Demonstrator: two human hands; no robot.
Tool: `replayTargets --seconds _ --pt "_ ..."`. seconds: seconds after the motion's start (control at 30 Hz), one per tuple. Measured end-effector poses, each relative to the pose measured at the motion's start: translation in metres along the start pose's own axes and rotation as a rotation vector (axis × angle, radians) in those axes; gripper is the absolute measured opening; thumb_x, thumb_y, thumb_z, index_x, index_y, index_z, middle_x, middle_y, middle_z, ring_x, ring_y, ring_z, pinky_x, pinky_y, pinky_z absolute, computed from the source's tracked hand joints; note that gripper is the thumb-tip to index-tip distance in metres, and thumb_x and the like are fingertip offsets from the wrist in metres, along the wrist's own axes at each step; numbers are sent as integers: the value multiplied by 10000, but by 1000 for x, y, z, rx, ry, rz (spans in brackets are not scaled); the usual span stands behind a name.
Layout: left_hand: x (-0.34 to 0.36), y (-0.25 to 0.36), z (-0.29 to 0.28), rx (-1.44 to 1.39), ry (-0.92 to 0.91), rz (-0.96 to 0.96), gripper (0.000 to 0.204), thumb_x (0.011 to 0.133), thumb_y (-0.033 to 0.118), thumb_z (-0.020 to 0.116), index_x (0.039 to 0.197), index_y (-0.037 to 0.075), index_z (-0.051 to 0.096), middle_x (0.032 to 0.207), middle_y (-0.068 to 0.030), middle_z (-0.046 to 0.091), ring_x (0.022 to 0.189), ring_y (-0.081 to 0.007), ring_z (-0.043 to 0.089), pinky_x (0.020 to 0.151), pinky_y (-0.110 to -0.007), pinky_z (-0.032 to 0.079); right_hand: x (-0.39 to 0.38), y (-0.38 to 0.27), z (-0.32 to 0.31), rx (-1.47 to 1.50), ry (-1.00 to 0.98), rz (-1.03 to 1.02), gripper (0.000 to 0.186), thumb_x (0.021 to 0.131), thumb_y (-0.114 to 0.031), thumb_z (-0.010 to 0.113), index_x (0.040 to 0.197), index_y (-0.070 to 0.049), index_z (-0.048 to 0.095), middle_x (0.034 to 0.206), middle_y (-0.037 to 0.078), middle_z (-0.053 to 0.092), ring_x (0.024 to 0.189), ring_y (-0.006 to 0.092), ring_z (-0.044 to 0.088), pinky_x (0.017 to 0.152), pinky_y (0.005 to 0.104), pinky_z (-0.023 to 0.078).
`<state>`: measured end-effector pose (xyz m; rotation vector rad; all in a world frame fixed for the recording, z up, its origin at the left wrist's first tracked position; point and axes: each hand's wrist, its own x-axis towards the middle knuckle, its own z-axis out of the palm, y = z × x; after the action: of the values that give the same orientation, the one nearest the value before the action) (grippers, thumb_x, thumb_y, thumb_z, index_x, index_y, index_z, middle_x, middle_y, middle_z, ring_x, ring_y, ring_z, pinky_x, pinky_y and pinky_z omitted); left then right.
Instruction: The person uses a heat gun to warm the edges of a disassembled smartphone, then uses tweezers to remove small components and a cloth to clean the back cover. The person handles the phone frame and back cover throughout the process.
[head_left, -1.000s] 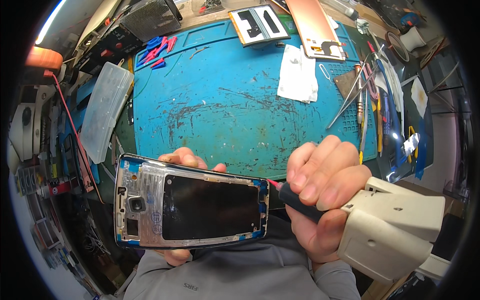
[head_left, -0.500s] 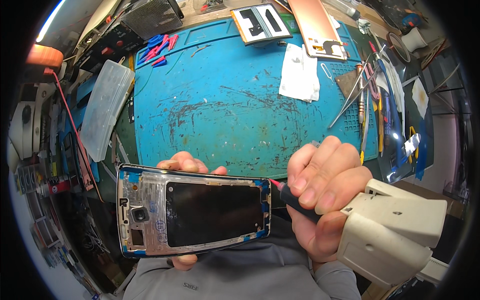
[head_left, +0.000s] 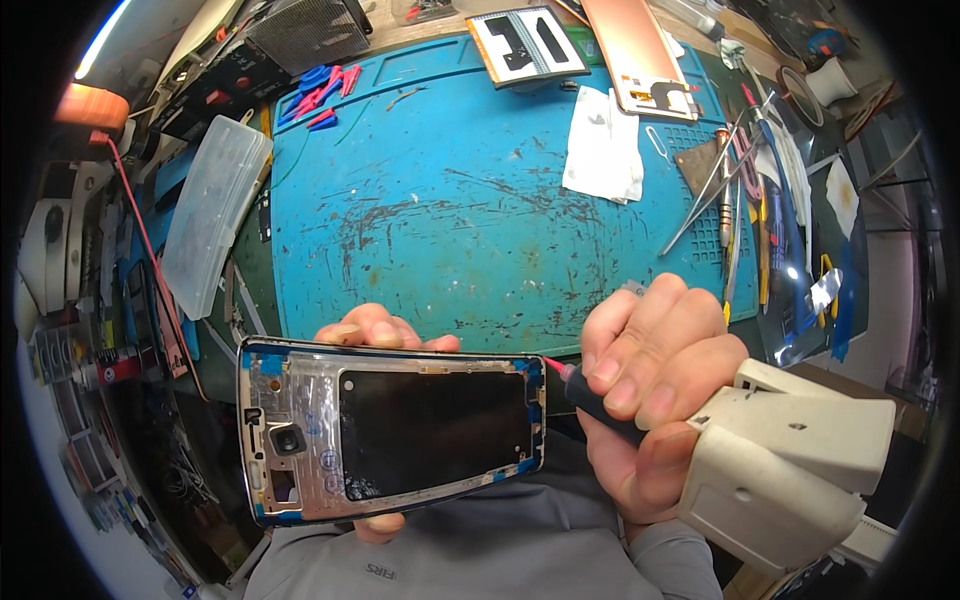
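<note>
Silver phone frame (head_left: pixel 390 430) gripped flat in left hand (head_left: pixel 375 335), right hand (head_left: pixel 650 390) fingers curled around black tool (head_left: pixel 600 400), red tip at frame's right edge, blue mat (head_left: pixel 450 200) beyond.

Blues, silver and black on the bench

Scratched teal work mat (head_left: pixel 470 200); silver phone frame (head_left: pixel 390 430) with black centre panel, blue tape corners; white cloth (head_left: pixel 602 145) far right.

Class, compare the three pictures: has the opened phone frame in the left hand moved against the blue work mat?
Yes, slightly. The phone frame has drifted down, toward the person and away from the blue mat's near edge, still gripped by the left hand.
</note>
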<state>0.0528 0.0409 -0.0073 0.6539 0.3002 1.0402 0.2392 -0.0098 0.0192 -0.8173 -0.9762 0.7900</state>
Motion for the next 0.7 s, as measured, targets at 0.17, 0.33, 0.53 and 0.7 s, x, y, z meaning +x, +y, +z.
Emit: replayTargets --seconds 0.17,0.33,0.53,0.7 --pt "-1 -2 1 4 11 8 1159 494 237 1002 1465 112 381 1296 -87 415 1241 -228 456 1141 -490 397 0 -1 1 -14 11 -2 343 906 -447 720 868 -198 489 831 -38 496 788 104 468 681 264 382" --pt "-2 -2 3 30 17 32 1159 499 239 1003 1468 113 379 1297 -88 413 1241 -229 453 1136 -487 401 -1 -2 1 -16 27 10 338 911 -441 717 866 -197 487 831 -39 498 785 104 465 680 263 382" --pt "-11 -7 4 127 -2 128 1160 505 243 1003 1472 114 377 1298 -89 412 1241 -229 449 1129 -483 405 -3 -2 -1 -23 5 8 337 912 -438 717 854 -199 487 822 -44 500 778 101 464 674 258 383" --pt "-18 -16 7 266 -88 304 1160 509 245 1004 1476 115 375 1299 -90 410 1240 -230 445 1123 -480 409 -4 -5 -1 -28 13 7 345 912 -444 716 846 -200 482 813 -47 499 774 99 464 667 254 383"
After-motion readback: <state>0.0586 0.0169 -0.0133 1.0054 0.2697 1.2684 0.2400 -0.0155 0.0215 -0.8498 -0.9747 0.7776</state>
